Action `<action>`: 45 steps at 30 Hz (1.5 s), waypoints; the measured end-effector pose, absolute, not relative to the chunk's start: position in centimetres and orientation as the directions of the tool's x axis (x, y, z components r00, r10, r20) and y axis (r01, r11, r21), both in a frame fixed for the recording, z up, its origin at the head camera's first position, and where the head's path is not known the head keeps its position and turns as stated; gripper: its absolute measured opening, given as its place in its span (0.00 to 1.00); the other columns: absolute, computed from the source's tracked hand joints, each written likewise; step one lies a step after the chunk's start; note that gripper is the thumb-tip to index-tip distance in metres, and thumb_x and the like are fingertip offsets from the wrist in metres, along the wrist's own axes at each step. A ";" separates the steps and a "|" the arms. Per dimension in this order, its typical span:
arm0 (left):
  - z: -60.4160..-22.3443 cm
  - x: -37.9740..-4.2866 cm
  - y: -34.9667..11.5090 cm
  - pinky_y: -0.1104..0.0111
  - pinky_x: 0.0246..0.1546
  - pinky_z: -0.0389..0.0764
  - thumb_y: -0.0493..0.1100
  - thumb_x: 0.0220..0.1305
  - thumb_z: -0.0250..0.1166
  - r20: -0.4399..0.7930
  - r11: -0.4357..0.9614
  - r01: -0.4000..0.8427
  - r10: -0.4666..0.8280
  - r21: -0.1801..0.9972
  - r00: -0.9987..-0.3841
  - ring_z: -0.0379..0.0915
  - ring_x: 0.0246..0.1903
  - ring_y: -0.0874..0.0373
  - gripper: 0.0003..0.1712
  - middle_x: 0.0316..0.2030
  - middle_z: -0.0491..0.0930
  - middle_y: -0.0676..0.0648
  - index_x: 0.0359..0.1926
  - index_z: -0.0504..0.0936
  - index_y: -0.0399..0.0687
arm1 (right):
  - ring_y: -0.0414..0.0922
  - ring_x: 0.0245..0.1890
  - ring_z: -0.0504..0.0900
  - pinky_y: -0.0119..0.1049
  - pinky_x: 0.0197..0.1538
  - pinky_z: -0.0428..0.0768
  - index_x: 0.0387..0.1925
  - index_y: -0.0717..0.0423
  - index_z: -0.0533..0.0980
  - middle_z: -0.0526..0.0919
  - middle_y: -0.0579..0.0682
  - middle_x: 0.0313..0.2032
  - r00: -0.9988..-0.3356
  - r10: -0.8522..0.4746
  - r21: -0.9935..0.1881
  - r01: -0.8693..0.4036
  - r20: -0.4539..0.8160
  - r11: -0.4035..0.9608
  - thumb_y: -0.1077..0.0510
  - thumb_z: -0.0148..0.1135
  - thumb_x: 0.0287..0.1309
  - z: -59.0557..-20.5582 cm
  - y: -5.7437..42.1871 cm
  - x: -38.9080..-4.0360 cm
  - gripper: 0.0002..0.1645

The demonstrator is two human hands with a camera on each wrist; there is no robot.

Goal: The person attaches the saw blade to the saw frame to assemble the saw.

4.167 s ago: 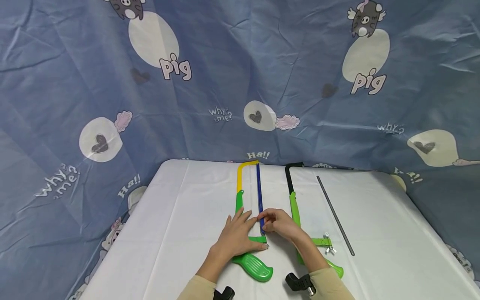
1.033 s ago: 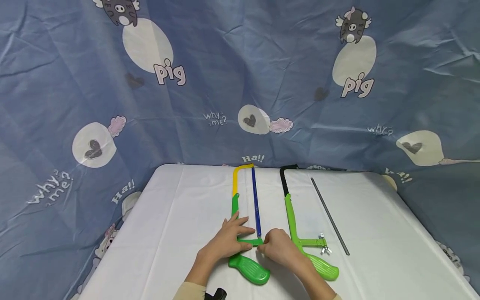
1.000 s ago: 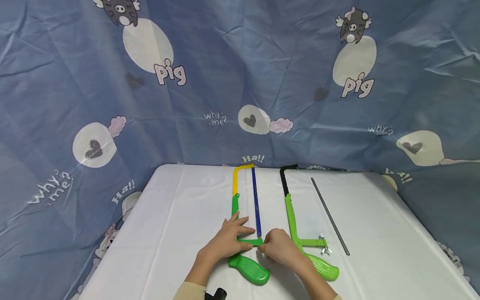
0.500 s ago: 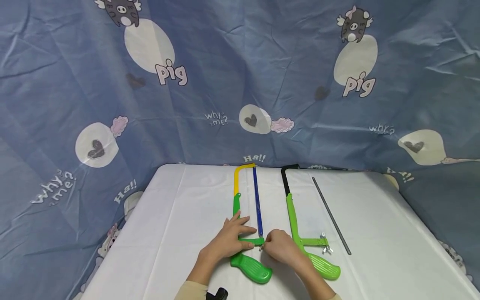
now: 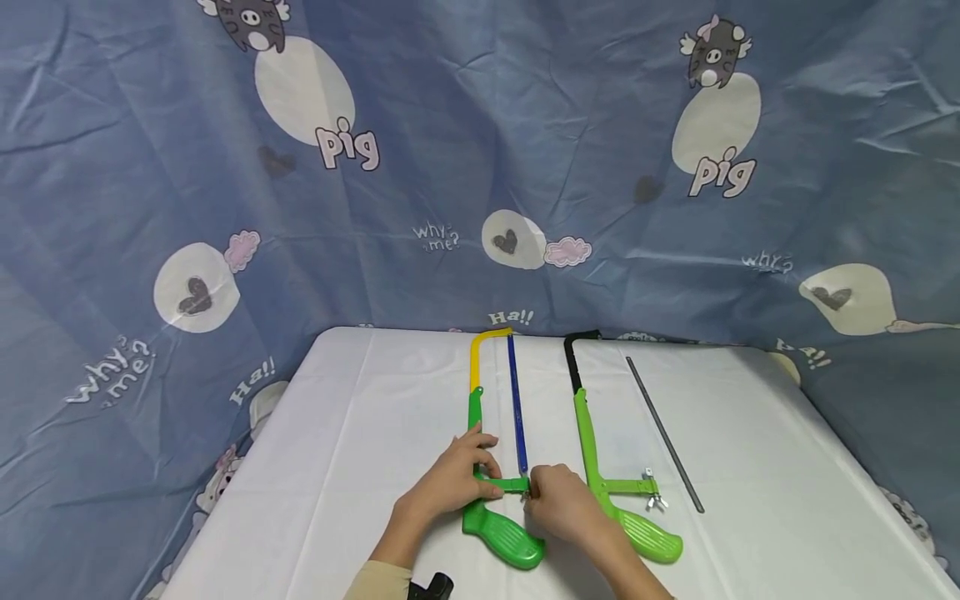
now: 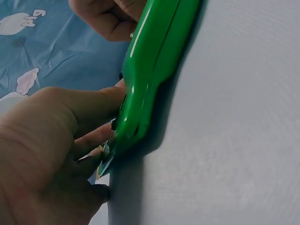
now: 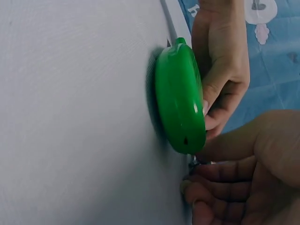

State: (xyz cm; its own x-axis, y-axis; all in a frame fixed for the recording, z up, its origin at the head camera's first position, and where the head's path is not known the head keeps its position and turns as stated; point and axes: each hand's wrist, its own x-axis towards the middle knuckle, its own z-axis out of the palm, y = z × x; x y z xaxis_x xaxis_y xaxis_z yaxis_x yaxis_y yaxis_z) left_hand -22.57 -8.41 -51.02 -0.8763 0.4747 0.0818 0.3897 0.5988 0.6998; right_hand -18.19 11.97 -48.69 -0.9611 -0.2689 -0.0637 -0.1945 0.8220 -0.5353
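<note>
A hacksaw with a green and yellow frame and a blue blade (image 5: 517, 408) lies flat on the white table. My left hand (image 5: 455, 477) grips its green frame, with thumb and forefinger at the short crossbar (image 5: 513, 485). At the bar's outer end, my right hand (image 5: 561, 498) pinches the small metal wing nut (image 7: 193, 161), mostly hidden by the fingers in the head view. The blade runs from the yellow tip to the crossbar. In both wrist views the green handle (image 6: 157, 47) partly blocks sight of the fingertips.
Right of the hands lies a second hacksaw frame (image 5: 587, 433), lime green and black, with a wing nut (image 5: 656, 500) on its crossbar and no blade on it. A loose grey blade (image 5: 664, 433) lies farther right. A patterned blue cloth (image 5: 420, 167) hangs behind the table.
Seconds ago the right hand was on the blade's lower end; it has since moved down to the wing nut. The left fingers, spread before, are now drawn in around the crossbar.
</note>
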 end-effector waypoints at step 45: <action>-49.5 -22.3 -11.5 0.38 0.75 0.38 0.53 0.32 0.84 -0.119 0.722 0.301 0.468 0.623 -0.876 0.39 0.79 0.40 0.69 0.78 0.54 0.48 0.76 0.59 0.48 | 0.39 0.17 0.69 0.32 0.20 0.67 0.18 0.52 0.79 0.73 0.41 0.14 -0.958 -0.259 -0.659 -0.114 -0.126 0.743 0.52 0.67 0.58 -48.6 12.6 -18.5 0.15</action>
